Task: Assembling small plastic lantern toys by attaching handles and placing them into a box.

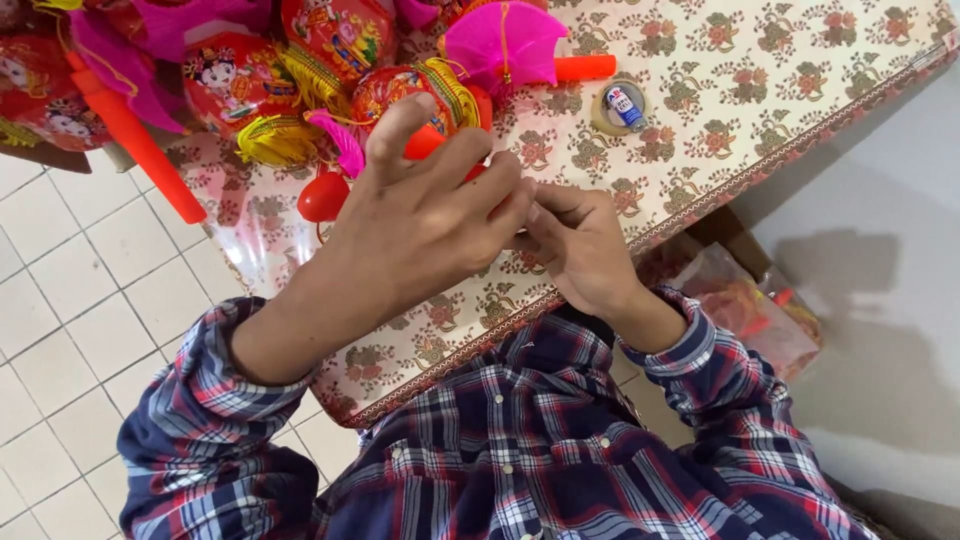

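The left hand [420, 220] and right hand [580, 245] meet fingertip to fingertip, fingers pinched together on something too small to make out. Just beyond the left fingers, touching them, lies a red lantern [415, 110] on the flowered surface [760, 90], nearer the left hand.

We see home craft workbench: floral table cover [760, 90], heap of red paper lanterns [330, 50] beyond our hands, tape roll [622, 106] right, white tile floor [60, 320] left.
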